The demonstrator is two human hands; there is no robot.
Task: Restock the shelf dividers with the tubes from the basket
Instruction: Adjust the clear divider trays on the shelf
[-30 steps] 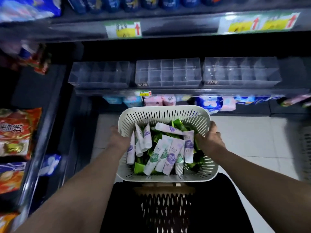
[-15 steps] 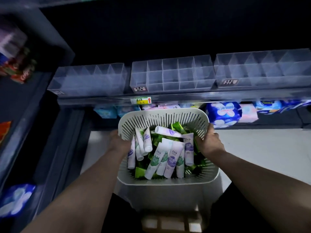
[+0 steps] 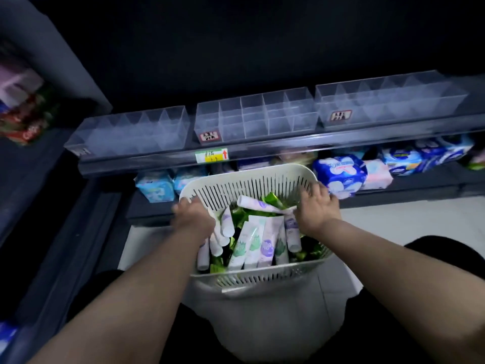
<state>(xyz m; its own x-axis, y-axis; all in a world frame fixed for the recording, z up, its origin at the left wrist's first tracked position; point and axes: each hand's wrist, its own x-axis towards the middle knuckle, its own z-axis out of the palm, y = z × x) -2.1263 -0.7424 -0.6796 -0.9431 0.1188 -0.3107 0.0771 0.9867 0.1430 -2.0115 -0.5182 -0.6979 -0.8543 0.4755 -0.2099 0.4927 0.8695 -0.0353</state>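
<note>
Both forearms reach out from the near edge, and the basket [image 3: 262,278] now sits on a pale stand [image 3: 262,324] directly below it, where a second ago it was held in the air over a dark seat. That suggests the carrying is over and picking can start. The tubes [image 3: 252,240], white with purple or green print, still lie heaped inside over green packets, and none has left the basket. The hands have slid from the middle of the sides toward the far corners. The left hand [image 3: 193,219] lies across the left rim with its fingertips hooked over the edge, its palm partly covering the leftmost tubes. The right hand [image 3: 316,208] has its fingers draped over the far right rim, with the thumb inside beside the one tube lying crosswise. Both grip the basket, not a tube. Beyond them, soft packs [image 3: 338,177] fill the lower shelf. Above that, the three clear dividers [image 3: 256,118] stand side by side along the shelf front with no tubes visible in their slots, so I judge restocking has not yet begun.
</note>
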